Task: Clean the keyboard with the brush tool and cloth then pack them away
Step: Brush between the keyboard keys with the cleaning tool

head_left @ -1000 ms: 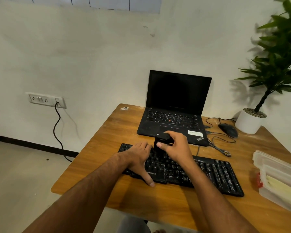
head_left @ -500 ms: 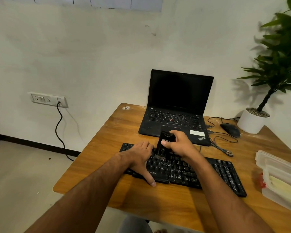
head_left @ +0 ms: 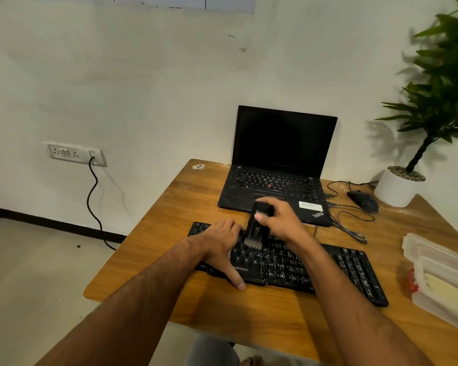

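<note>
A black keyboard (head_left: 328, 270) lies across the middle of the wooden desk (head_left: 249, 313). My right hand (head_left: 280, 220) grips a black brush tool (head_left: 257, 225), held upright with its grey bristles down on the keys near the keyboard's upper left. My left hand (head_left: 220, 244) rests flat on the left end of the keyboard, fingers spread over the keys and the thumb lying over its front edge. No cloth shows on its own; something pale yellow lies inside the plastic box.
An open black laptop (head_left: 278, 165) stands behind the keyboard. A black mouse (head_left: 362, 202) with looped cables and a white potted plant (head_left: 399, 183) sit at the back right. Clear plastic boxes (head_left: 439, 273) occupy the desk's right edge. The desk's left edge drops to the floor.
The brush has tipped from lying flat under my right hand to upright, bristles lowered onto the keys. My left hand has stayed on the keyboard.
</note>
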